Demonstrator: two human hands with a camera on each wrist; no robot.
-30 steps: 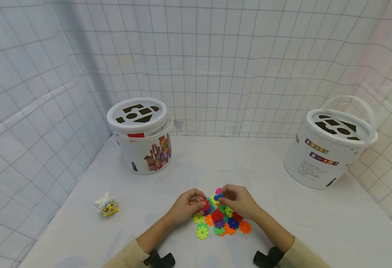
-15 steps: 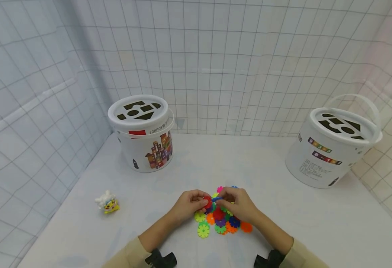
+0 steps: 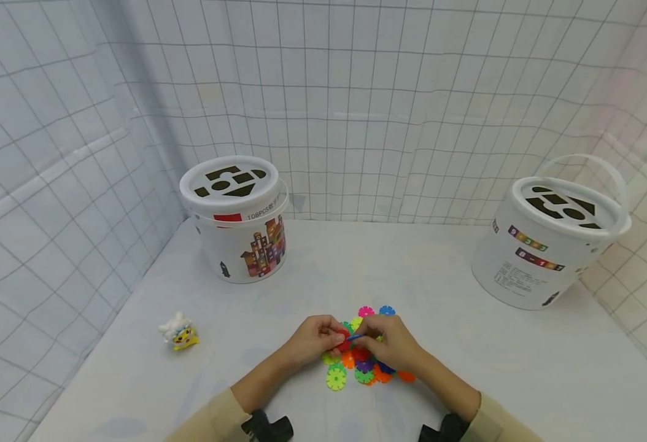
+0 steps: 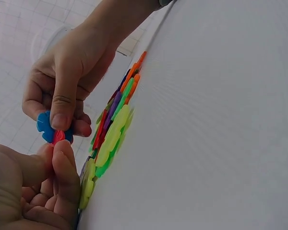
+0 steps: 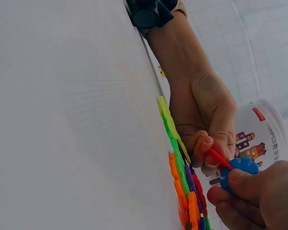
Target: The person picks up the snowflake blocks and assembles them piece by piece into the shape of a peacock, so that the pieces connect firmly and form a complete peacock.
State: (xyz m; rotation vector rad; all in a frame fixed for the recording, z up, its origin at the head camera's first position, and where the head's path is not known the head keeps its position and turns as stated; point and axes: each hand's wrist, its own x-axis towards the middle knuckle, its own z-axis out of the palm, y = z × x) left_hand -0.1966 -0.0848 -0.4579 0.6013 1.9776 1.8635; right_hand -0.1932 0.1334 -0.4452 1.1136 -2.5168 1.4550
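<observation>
My left hand (image 3: pixel 313 341) pinches a red notched snowflake disc (image 5: pixel 220 157) between thumb and fingers. Opposite it, my right hand (image 3: pixel 394 342) pinches a blue snowflake disc (image 5: pixel 245 165), thumb over its face. The two discs meet crosswise at their edges, just above a loose pile of similar discs. In the left wrist view the right thumb covers part of the blue disc, and the left fingertips hide most of the red one. Beneath the hands, the pile shows a yellow-green disc (image 3: pixel 336 379), a purple disc (image 3: pixel 364 366) and a pink disc (image 3: pixel 365 311).
A lidded white bucket (image 3: pixel 235 245) stands at the back left, another bucket (image 3: pixel 544 252) with a raised handle at the back right. To the left sits a small white-and-yellow toy figure (image 3: pixel 180 331). Grid-patterned sheeting (image 3: pixel 356 123) encloses the white table (image 3: pixel 412 264).
My right hand has come down and left toward my left hand, bringing the blue disc edge-on against the red disc. Another blue disc at the pile's far side has come into view.
</observation>
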